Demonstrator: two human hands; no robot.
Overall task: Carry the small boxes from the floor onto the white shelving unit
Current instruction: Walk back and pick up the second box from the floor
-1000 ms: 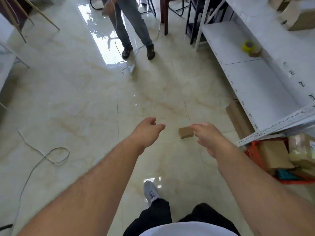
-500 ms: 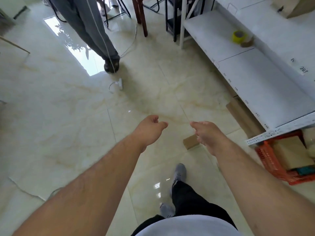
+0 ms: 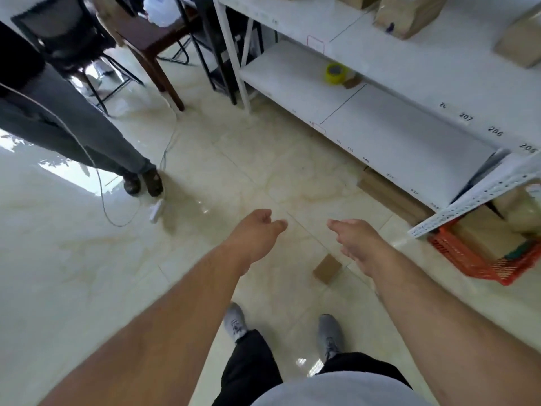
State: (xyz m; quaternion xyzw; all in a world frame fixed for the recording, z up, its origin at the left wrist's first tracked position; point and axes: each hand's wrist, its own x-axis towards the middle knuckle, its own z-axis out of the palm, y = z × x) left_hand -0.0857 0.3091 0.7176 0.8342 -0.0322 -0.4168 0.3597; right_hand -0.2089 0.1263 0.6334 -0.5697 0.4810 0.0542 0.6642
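**Both hands empty above a small box on the floor**

A small cardboard box (image 3: 327, 268) lies on the glossy tiled floor (image 3: 87, 259), at about one o'clock from the person's grey shoes (image 3: 235, 320). It sits below and between the two outstretched forearms, nearer the right one, touching neither.

The left hand (image 3: 257, 230) is loosely curled with fingers half bent, holding nothing. The right hand (image 3: 355, 237) is relaxed, fingers pointing to ten o'clock, also holding nothing.

The white shelving unit (image 3: 395, 136) runs from twelve to three o'clock. A yellow tape roll (image 3: 335, 73) rests on its lower board, and brown parcels (image 3: 409, 16) stand on the upper one. An orange crate (image 3: 480, 259) with packages sits on the floor at three o'clock, under the shelf corner. A flat brown carton (image 3: 392, 194) lies along the shelf's foot.

At ten o'clock stand another person's legs (image 3: 87, 142), beside a white cable (image 3: 102, 194).
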